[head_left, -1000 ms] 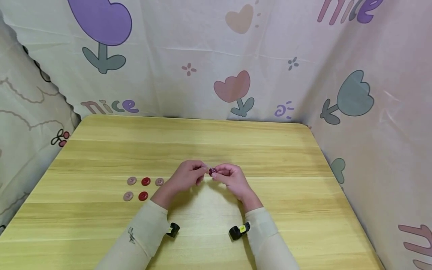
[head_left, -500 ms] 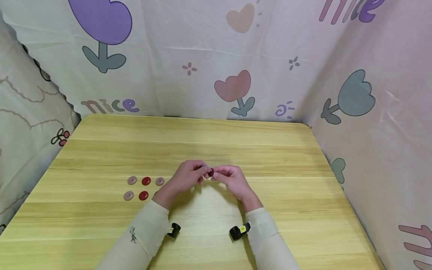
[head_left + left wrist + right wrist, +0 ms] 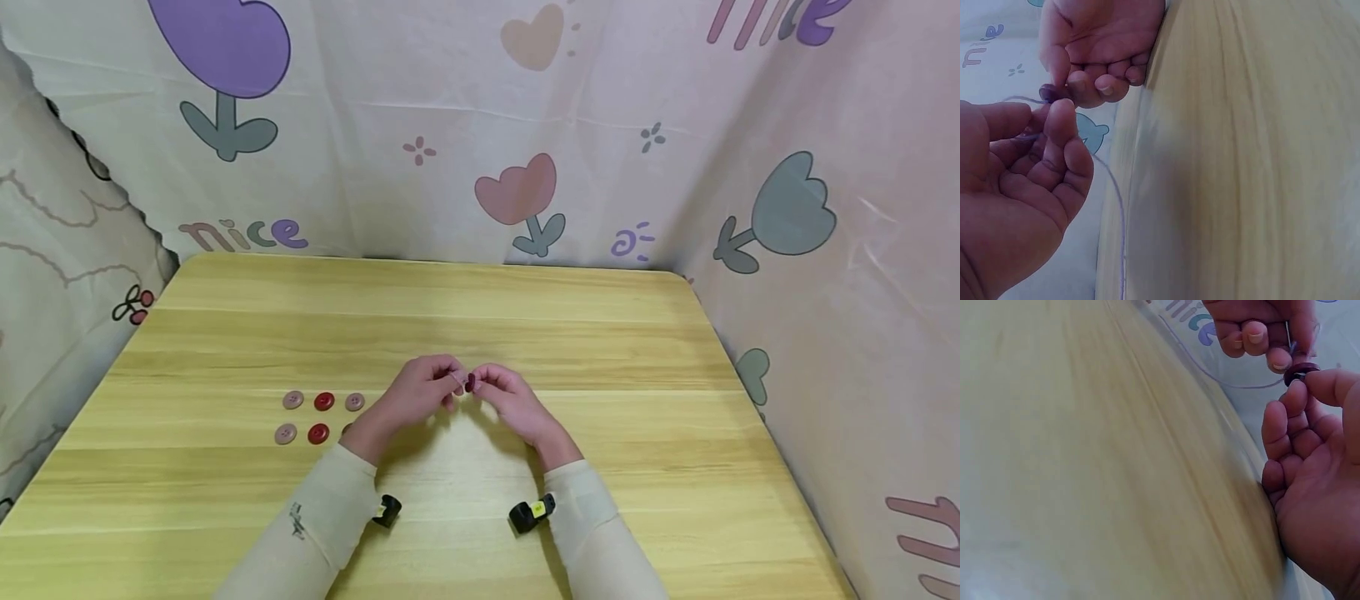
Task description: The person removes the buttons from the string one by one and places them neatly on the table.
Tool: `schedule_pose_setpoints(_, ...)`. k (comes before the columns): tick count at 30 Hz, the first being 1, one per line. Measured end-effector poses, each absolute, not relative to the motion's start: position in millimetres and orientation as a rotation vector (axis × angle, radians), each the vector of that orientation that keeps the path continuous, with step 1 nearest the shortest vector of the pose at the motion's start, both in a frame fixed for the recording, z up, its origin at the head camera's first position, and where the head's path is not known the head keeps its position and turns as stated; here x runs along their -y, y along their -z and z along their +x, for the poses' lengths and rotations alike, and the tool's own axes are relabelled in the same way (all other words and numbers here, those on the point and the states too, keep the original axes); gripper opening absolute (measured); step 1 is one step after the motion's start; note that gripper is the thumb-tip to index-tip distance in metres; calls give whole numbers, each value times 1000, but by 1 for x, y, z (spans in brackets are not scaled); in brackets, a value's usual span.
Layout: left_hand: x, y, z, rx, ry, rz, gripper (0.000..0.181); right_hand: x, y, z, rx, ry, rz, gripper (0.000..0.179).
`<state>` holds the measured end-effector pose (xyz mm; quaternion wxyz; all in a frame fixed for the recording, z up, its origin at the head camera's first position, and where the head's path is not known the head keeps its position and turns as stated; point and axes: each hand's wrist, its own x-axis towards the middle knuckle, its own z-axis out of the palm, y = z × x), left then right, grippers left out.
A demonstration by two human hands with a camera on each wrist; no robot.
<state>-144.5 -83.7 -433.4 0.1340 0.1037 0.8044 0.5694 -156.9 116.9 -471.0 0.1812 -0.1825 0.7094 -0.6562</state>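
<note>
Both hands meet fingertip to fingertip over the middle of the table. My right hand (image 3: 513, 402) pinches a dark red button (image 3: 1300, 370) between thumb and index finger. The button stands nearly edge-on in the head view. Close on its other side, my left hand (image 3: 423, 390) pinches a thin, silvery needle (image 3: 1288, 336), mostly hidden by the fingers. A pale purple thread (image 3: 1229, 384) trails from the button in the right wrist view. A length of thread (image 3: 1121, 219) also hangs below the left hand in the left wrist view.
Left of the hands, several loose buttons lie in two rows on the wooden table (image 3: 600, 333): pinkish ones (image 3: 293, 400) and red ones (image 3: 318, 433). My left forearm partly covers one. A printed cloth (image 3: 360, 192) hangs behind the table and along its sides.
The dark red button has turned from showing its face to nearly edge-on. The left fingertips came up against it, then drew slightly away. The buttons on the table have not moved.
</note>
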Motion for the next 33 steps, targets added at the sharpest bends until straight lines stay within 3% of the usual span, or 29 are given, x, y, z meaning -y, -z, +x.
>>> schedule_pose_setpoints(11,92,431,-144,-2572,-1479,427,17,-117,475,-159,-2022,1845,-501,16)
schedule_pose_setpoints(16,89,432,-143,-2564,-1454,496,8,-117,477,-160,-2018,1862,-540,15)
schedule_pose_setpoints(33,81,439,-142,-2552,-1454,431,6,-118,474,-158,-1940,1878,-541,11)
